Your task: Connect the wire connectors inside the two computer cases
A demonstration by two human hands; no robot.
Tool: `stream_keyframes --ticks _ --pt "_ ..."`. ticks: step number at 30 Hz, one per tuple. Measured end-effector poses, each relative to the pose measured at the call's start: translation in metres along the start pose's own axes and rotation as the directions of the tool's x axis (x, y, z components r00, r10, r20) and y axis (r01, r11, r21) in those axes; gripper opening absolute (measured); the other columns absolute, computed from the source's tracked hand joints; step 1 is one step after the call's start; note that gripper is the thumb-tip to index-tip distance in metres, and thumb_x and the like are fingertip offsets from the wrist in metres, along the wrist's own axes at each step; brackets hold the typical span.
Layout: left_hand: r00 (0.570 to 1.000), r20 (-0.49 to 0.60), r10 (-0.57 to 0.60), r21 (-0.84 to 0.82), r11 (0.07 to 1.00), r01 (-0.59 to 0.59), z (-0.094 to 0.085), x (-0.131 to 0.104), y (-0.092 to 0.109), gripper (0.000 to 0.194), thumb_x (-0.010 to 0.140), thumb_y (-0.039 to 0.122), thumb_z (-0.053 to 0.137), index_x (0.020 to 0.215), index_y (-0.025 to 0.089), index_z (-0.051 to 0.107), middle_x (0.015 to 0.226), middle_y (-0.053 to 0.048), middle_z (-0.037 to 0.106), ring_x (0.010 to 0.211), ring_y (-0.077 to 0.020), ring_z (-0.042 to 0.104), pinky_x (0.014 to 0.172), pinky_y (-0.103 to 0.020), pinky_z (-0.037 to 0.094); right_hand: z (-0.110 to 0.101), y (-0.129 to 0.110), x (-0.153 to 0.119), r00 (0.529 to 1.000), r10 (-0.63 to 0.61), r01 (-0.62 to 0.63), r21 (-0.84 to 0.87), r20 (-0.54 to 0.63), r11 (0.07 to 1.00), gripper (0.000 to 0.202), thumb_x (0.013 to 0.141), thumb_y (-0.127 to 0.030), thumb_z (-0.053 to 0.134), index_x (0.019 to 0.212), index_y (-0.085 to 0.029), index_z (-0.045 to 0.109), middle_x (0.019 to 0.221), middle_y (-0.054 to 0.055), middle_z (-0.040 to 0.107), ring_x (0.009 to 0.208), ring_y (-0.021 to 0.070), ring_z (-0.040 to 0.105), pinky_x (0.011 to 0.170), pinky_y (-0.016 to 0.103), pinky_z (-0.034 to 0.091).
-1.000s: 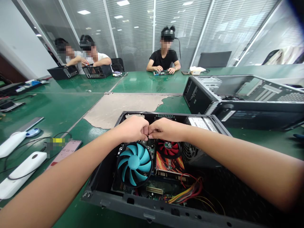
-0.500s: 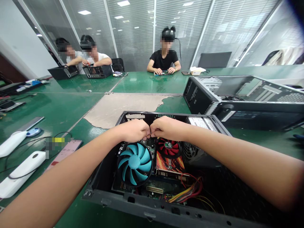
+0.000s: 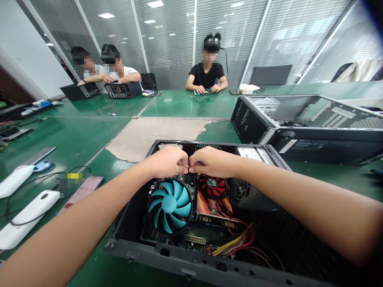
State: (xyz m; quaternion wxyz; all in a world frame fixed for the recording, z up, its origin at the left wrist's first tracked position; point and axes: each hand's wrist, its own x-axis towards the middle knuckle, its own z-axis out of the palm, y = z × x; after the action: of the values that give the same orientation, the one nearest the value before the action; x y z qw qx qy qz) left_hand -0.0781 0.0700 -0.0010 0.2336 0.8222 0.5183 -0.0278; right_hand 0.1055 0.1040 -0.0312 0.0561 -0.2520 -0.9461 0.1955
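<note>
An open black computer case (image 3: 176, 259) lies in front of me. Over its far part, my left hand (image 3: 171, 161) and my right hand (image 3: 206, 160) are both closed in a pinch, their fingertips almost meeting. Whatever they pinch is too small to make out. Just below my left hand is a cooler fan with turquoise blades (image 3: 169, 203). Below my right hand sits a graphics card (image 3: 214, 205) with a red fan (image 3: 212, 184). A bundle of coloured power cables (image 3: 237, 242) lies nearer to me, beside a pale multi-pin socket (image 3: 195, 239) on the motherboard.
Another open computer case (image 3: 323, 145) stands at the right. On the left are a phone (image 3: 82, 191), white devices (image 3: 32, 217) and black cords. A bare patch (image 3: 155, 133) marks the green table (image 3: 179, 103). Several people work across it, two at computer cases (image 3: 124, 90).
My left hand has shifted very slightly, and a thin strand that showed between the fingertips no longer stands out. My right hand stays almost where it was. A co-worker's arm at far left has lowered.
</note>
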Motion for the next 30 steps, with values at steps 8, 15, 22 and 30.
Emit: stream_keyframes --ticks 8,15,22,30 --pt "0.980 -0.120 0.159 0.321 0.940 -0.114 0.0029 0.0020 -0.0007 0.010 0.084 0.025 0.063 0.086 0.019 0.071 0.084 -0.004 0.072 0.087 -0.0202 0.061 0.072 -0.031 0.039 0.0004 0.0029 0.0004 0.999 0.030 -0.031 0.066 0.015 0.997 0.020 0.087 -0.017 0.052 0.085 -0.017 0.071 0.084 0.004 0.070 0.074 0.0148 0.057 0.070 0.028 0.040" --pt "0.961 -0.174 0.217 0.496 0.862 -0.105 0.0040 0.0025 0.0004 0.014 0.089 0.029 0.060 0.087 0.018 0.068 0.088 -0.006 0.072 0.090 -0.0231 0.060 0.074 -0.035 0.036 -0.0008 0.0021 0.0017 0.997 0.072 -0.075 0.112 0.028 0.991 0.024 0.091 -0.021 0.047 0.083 -0.015 0.069 0.082 0.007 0.068 0.076 0.0170 0.058 0.071 0.030 0.041" --pt "0.961 -0.172 0.216 0.461 0.880 -0.115 0.0046 0.0038 -0.0015 0.013 0.088 0.028 0.059 0.088 0.019 0.069 0.090 -0.006 0.071 0.090 -0.0220 0.060 0.077 -0.035 0.040 0.0008 0.0039 0.0010 0.997 0.071 -0.070 0.052 -0.028 0.996 0.023 0.091 -0.022 0.050 0.084 -0.016 0.071 0.088 0.007 0.070 0.081 0.0172 0.060 0.074 0.030 0.041" --pt "0.953 -0.167 0.254 0.515 0.847 -0.136 0.0077 0.0051 -0.0072 0.024 0.093 0.024 0.048 0.097 0.019 0.071 0.091 -0.009 0.071 0.089 -0.0231 0.062 0.073 -0.035 0.042 0.0020 0.0049 0.0012 0.993 0.076 -0.074 0.027 -0.085 0.997 0.019 0.092 -0.022 0.053 0.088 -0.017 0.071 0.091 0.007 0.071 0.082 0.0169 0.060 0.075 0.030 0.042"
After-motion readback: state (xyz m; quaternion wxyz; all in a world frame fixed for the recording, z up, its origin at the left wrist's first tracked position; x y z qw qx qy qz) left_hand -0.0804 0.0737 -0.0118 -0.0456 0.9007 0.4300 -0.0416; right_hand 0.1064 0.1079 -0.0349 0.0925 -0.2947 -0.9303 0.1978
